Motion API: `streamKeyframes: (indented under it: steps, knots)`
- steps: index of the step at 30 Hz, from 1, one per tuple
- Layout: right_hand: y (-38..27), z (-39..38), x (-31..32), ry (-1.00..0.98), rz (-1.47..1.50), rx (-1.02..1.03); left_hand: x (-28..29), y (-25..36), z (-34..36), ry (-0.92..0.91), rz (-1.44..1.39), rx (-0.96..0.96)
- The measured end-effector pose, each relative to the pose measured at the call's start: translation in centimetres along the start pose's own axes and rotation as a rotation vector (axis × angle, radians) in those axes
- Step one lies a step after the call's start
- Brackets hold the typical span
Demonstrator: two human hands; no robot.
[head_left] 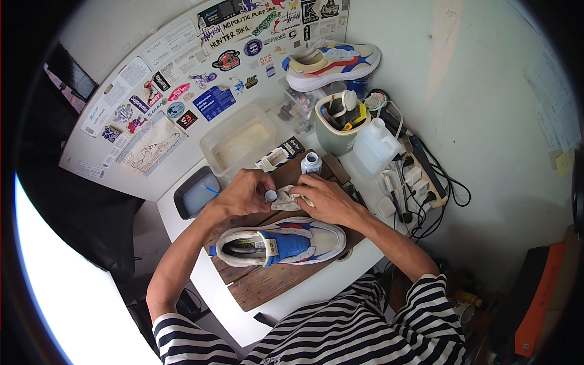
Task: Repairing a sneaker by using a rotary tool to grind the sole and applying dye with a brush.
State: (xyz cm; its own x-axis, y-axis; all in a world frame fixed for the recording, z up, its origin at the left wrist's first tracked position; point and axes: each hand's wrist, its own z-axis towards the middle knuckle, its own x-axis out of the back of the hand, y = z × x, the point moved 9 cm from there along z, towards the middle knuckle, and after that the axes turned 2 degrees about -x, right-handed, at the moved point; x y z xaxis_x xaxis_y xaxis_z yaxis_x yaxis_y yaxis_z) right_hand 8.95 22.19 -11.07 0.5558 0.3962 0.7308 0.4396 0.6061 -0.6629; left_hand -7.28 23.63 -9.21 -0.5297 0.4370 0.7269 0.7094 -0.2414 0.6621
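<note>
My left hand [244, 192] is closed around a small round cap [271, 196], its pale face turned up. Beside it, my right hand [325, 198] pinches a crumpled, stained white cloth [286, 200], which lies close to the cap. An uncapped small bottle [311, 163] stands upright just beyond my right hand. Nearer to me, a white, blue and red sneaker [280, 243] rests on the dark wooden board [258, 291], its toe to the right. Something spring-like shows inside its opening.
A grey tray of liquid [198, 193] and a clear plastic tub [240, 143] stand at the left and back. Behind on the right are a brush bin [337, 137], a white jug [377, 146] and a power strip [424, 176] with cables. Another sneaker [331, 64] sits higher up.
</note>
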Motion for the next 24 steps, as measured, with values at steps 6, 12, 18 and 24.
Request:
streamKeyframes:
  steps: [6,12,18,24]
  knots:
    - [0.9,0.6,0.2,0.2,0.227,-0.057,1.5,1.8,0.1,0.049,-0.068,-0.074]
    - [2.5,1.1,-1.0,0.169,0.484,-0.261,1.6,3.7,0.1,0.082,-0.043,-0.14]
    - [3.2,1.0,-2.4,0.049,0.741,-0.451,1.5,3.5,0.3,0.097,-0.018,-0.103]
    - [2.2,1.1,-1.3,0.181,0.62,-0.276,1.3,3.1,0.3,0.13,-0.018,-0.052]
